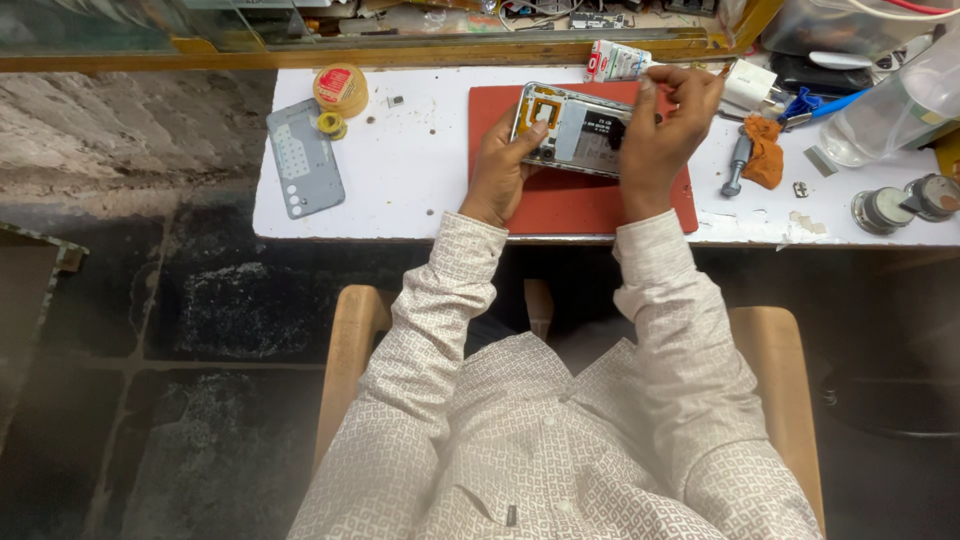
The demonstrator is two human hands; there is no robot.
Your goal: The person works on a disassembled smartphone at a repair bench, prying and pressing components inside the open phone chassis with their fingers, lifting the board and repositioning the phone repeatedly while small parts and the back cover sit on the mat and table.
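An opened smartphone (575, 128) with its back cover off shows its inner parts, held above a red work mat (580, 205). My left hand (503, 165) grips the phone's left end from below. At the phone's right end, my right hand (668, 130) holds it with fingers curled over the top edge and the thumb on its inside. The phone's grey back cover (304, 158) lies flat on the white table (400, 190), to the left of the mat.
A round tape roll (340, 88) and a small yellow spool (331, 124) sit at the back left. Right of the mat lie a screwdriver (736, 165), an orange cloth (766, 150), a white charger (749, 84), a clear bottle (895, 108) and two small round tins (905, 203).
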